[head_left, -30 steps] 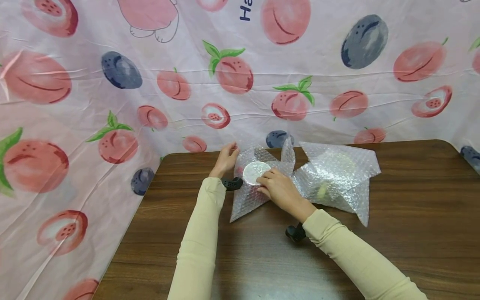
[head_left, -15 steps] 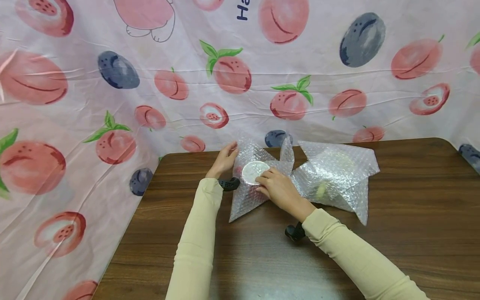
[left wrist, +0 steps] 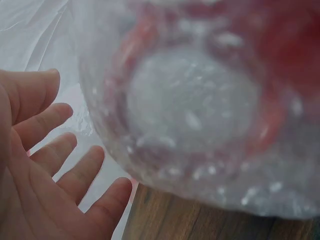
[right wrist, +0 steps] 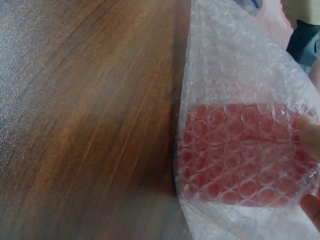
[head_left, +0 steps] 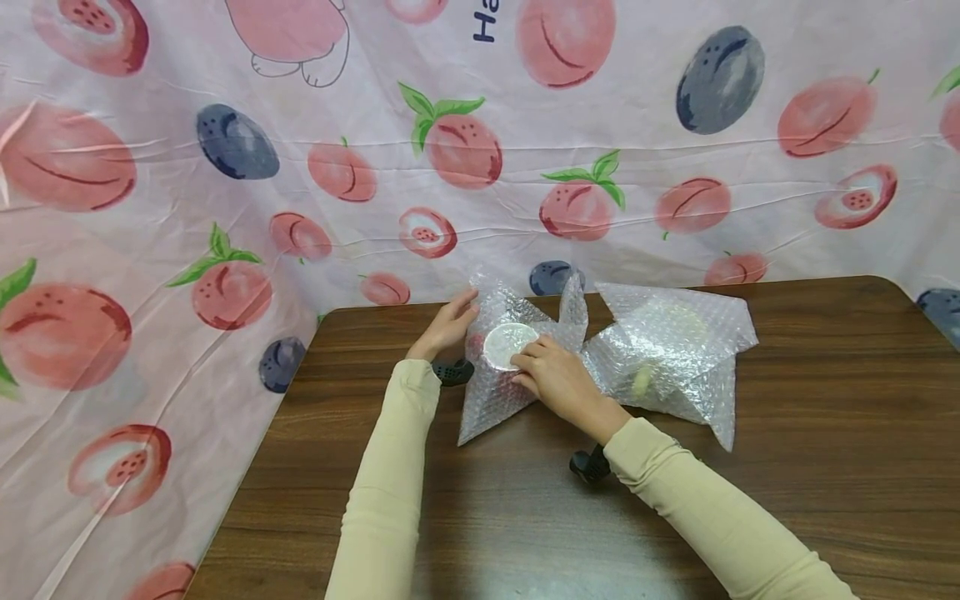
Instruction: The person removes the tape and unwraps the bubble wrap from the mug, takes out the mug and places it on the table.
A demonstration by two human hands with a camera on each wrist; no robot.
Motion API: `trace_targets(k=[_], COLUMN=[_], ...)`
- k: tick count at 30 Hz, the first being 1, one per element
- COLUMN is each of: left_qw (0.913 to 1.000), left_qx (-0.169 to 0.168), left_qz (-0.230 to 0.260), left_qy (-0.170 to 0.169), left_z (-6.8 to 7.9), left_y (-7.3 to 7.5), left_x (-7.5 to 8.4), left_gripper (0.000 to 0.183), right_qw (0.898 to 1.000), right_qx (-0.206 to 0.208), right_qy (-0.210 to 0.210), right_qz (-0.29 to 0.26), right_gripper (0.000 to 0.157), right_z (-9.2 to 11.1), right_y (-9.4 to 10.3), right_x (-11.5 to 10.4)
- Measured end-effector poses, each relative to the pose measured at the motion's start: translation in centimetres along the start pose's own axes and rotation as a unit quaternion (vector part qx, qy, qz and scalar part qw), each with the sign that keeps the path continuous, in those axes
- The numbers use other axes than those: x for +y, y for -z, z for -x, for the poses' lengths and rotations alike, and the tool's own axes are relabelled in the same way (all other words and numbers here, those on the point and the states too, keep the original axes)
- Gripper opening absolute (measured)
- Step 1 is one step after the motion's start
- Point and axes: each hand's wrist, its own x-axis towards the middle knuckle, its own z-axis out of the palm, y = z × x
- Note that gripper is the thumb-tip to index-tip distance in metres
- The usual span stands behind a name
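Note:
A red mug (right wrist: 240, 155) stands wrapped in bubble wrap (right wrist: 230, 65), its round whitish top (head_left: 506, 347) facing up in the head view. A reddish ring, looking like its handle (left wrist: 272, 127), shows blurred through the wrap in the left wrist view. My right hand (head_left: 558, 379) grips the mug's near right side, fingers over the top edge; in the right wrist view only fingertips (right wrist: 311, 135) show, against the wrap. On the other side, my left hand (head_left: 446, 323) is held with fingers spread apart, palm toward the wrap and a small gap between.
Right beside the mug lies a second bubble-wrapped bundle (head_left: 675, 350) with something pale yellow inside. The dark wooden table (head_left: 825, 433) ends at a fruit-print cloth (head_left: 480, 217) behind and at left. Black wrist cameras (head_left: 591, 465) stick out by the sleeves.
My left hand has eased slightly left, away from the wrap. My right hand stays on the mug, and the wrapped bundles have not moved.

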Motion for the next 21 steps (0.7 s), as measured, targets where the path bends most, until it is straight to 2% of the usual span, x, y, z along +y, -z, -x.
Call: trace_targets(k=[3, 7, 11, 14, 21], left_qw=[1.0000, 0.9999, 0.9994, 0.9985, 0.9965], left_qx=[0.000, 0.004, 0.017, 0.030, 0.065], left_qz=[0.003, 0.009, 0.021, 0.032, 0.015], left_qy=[-0.009, -0.010, -0.024, -0.034, -0.051], left_z=[-0.1, -0.1, 0.0, 0.1, 0.2], left_y=[0.1, 0.2, 0.0, -0.2, -0.6], left_x=[-1.1, -1.8, -2.1, -1.9, -2.1], left_gripper=[0.048, 0.047, 0.045, 0.042, 0.039], right_qw=[1.000, 1.000, 1.000, 1.000, 1.000], right_qx=[0.000, 0.002, 0.002, 0.001, -0.001], right_qy=[-0.001, -0.001, -0.001, -0.003, -0.005], right_qz=[0.000, 0.000, 0.001, 0.001, -0.002], right_gripper=[0.021, 0.020, 0.020, 0.020, 0.019], right_z=[0.0, -0.1, -0.1, 0.0, 0.0], right_y=[-0.1, 0.0, 0.1, 0.2, 0.1], right_x=[0.0, 0.1, 0.1, 0.2, 0.3])
